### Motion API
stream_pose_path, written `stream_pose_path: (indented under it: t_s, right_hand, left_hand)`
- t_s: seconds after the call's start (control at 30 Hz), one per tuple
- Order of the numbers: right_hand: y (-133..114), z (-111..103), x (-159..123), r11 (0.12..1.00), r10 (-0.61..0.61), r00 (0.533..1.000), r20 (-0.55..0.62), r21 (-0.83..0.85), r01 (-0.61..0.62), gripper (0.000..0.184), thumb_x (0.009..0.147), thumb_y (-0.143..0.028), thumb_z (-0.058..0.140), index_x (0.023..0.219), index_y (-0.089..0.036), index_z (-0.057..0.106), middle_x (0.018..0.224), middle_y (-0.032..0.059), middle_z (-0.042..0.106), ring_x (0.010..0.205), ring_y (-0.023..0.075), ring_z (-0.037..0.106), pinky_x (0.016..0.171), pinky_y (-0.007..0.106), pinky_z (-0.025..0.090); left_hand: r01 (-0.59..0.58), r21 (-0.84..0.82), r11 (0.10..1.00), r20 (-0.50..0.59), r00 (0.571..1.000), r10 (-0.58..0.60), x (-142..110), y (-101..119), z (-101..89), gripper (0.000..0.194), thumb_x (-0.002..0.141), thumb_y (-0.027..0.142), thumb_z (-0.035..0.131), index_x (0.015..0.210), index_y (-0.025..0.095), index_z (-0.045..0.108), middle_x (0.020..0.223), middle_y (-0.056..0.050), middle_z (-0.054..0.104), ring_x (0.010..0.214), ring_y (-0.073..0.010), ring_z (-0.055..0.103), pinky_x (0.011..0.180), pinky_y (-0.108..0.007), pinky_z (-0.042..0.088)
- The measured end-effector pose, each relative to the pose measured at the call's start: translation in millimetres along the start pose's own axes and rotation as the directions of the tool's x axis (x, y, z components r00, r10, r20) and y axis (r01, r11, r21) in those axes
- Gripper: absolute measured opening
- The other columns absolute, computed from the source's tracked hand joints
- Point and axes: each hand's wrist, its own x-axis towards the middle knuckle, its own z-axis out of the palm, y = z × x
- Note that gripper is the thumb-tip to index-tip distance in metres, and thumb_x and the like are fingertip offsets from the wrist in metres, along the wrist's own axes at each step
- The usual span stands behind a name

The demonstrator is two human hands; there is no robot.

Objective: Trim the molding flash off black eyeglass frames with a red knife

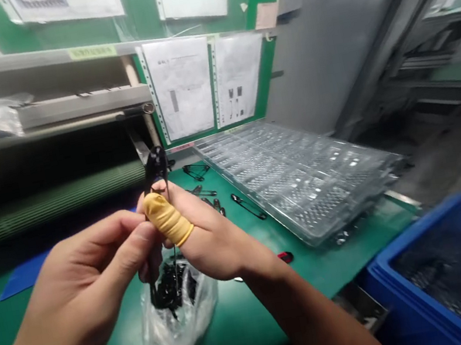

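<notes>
Both my hands meet over the green table (256, 316) and pinch one thin black clip-like part (153, 165) that sticks up between them. My left hand (94, 262) grips its lower end with fingers closed. My right hand (195, 226), with a yellow rubber cot on the thumb, pinches it from the right. Directly below the hands lies a clear plastic bag (178, 318) holding several small black parts. More black wire clips (248, 206) lie loose on the table behind my right hand.
A stack of clear plastic trays (298, 178) fills the right of the table. A blue bin (453, 270) stands at the lower right. Paper sheets (182, 86) hang on the green back board. A blue sheet (23, 274) lies at the left, a small red item (285, 257) by my right wrist.
</notes>
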Motion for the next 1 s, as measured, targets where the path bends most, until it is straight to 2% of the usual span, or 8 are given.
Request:
stream_pose_path:
  t_s: [0.2, 0.3, 0.43, 0.5, 0.57, 0.77, 0.9, 1.0]
  right_hand:
    - [1, -30, -123, 0.868, -0.014, 0.958, -0.288, -0.479, -0.131, 0.038, 0.098, -0.053, 0.032, 0.095, -0.022, 0.054, 0.079, -0.0014, 0.053, 0.068, 0.0135, 0.048, 0.061, 0.027, 0.038]
    - [30, -32, -210, 0.654, 0.251, 0.955, -0.158, -0.7, -0.287, 0.028, 0.091, -0.048, 0.053, 0.086, -0.021, 0.056, 0.08, -0.0009, 0.059, 0.073, 0.0159, 0.053, 0.065, 0.027, 0.038]
    - [88, -20, -290, 0.455, 0.337, 0.938, -0.085, -0.857, -0.242, 0.023, 0.078, -0.03, 0.074, 0.094, -0.023, 0.06, 0.091, 0.0002, 0.064, 0.083, 0.0207, 0.056, 0.074, 0.03, 0.036]
    - [111, -15, -306, 0.402, 0.318, 0.941, -0.114, -0.883, -0.243, 0.004, 0.085, -0.019, 0.064, 0.087, -0.021, 0.061, 0.082, 0.0013, 0.065, 0.078, 0.0205, 0.055, 0.071, 0.031, 0.033]
    - [123, -13, -312, 0.362, 0.293, 0.947, -0.133, -0.901, -0.239, 0.013, 0.089, -0.013, 0.054, 0.081, -0.02, 0.061, 0.075, 0.0026, 0.064, 0.075, 0.0204, 0.054, 0.069, 0.032, 0.03]
    - [118, -7, -338, 0.36, 0.361, 0.931, -0.057, -0.912, -0.195, 0.011, 0.081, -0.012, 0.057, 0.08, -0.021, 0.065, 0.074, 0.0029, 0.068, 0.072, 0.0203, 0.06, 0.067, 0.031, 0.033]
    - [98, -12, -346, 0.354, 0.485, 0.867, -0.11, -0.882, -0.31, 0.013, 0.084, -0.025, 0.062, 0.096, -0.025, 0.067, 0.092, 0.0026, 0.071, 0.087, 0.0209, 0.064, 0.076, 0.029, 0.041]
    - [93, -33, -333, 0.228, 0.589, 0.755, -0.287, -0.838, -0.496, 0.03, 0.091, -0.04, 0.054, 0.11, -0.018, 0.062, 0.104, 0.0106, 0.068, 0.094, 0.0234, 0.064, 0.08, 0.034, 0.046]
  left_hand:
    - [0.028, -0.223, 0.974, 0.111, 0.994, -0.003, -16, 14, 36.2, 0.017, 0.084, 0.039, 0.063, 0.086, 0.023, 0.062, 0.065, 0.003, 0.06, 0.057, -0.0092, 0.054, 0.052, -0.016, 0.047]
    - [0.066, -0.377, 0.924, 0.131, 0.991, -0.018, -39, 6, 44.5, 0.013, 0.084, 0.035, 0.063, 0.084, 0.023, 0.062, 0.07, 0.003, 0.062, 0.062, -0.01, 0.058, 0.056, -0.018, 0.049]
    - [0.214, -0.599, 0.771, 0.156, 0.976, -0.15, -85, -11, 60.9, 0.015, 0.081, 0.034, 0.068, 0.089, 0.023, 0.063, 0.068, 0.002, 0.064, 0.06, -0.0094, 0.059, 0.057, -0.017, 0.049]
    - [0.29, -0.658, 0.695, 0.142, 0.954, -0.263, -111, -14, 72.2, 0.023, 0.078, 0.033, 0.071, 0.097, 0.023, 0.061, 0.064, 0.002, 0.063, 0.058, -0.0089, 0.058, 0.055, -0.016, 0.048]
    - [0.338, -0.691, 0.638, 0.09, 0.917, -0.388, -135, -13, 81.5, 0.028, 0.076, 0.034, 0.073, 0.098, 0.023, 0.061, 0.064, 0.002, 0.062, 0.058, -0.0084, 0.056, 0.054, -0.014, 0.047]
    - [0.431, -0.752, 0.499, -0.001, 0.756, -0.655, -188, -21, 85.7, 0.026, 0.071, 0.04, 0.075, 0.079, 0.018, 0.066, 0.066, -0.001, 0.059, 0.06, -0.012, 0.056, 0.056, -0.02, 0.053]
    - [0.391, -0.787, 0.477, -0.107, 0.675, -0.73, -198, -32, 89.0, 0.032, 0.059, 0.036, 0.084, 0.08, 0.017, 0.069, 0.069, -0.001, 0.061, 0.062, -0.0127, 0.058, 0.056, -0.019, 0.055]
    - [0.356, -0.796, 0.491, -0.179, 0.636, -0.751, -199, -31, 97.3, 0.039, 0.054, 0.034, 0.087, 0.084, 0.017, 0.071, 0.068, -0.001, 0.062, 0.061, -0.012, 0.059, 0.055, -0.016, 0.054]
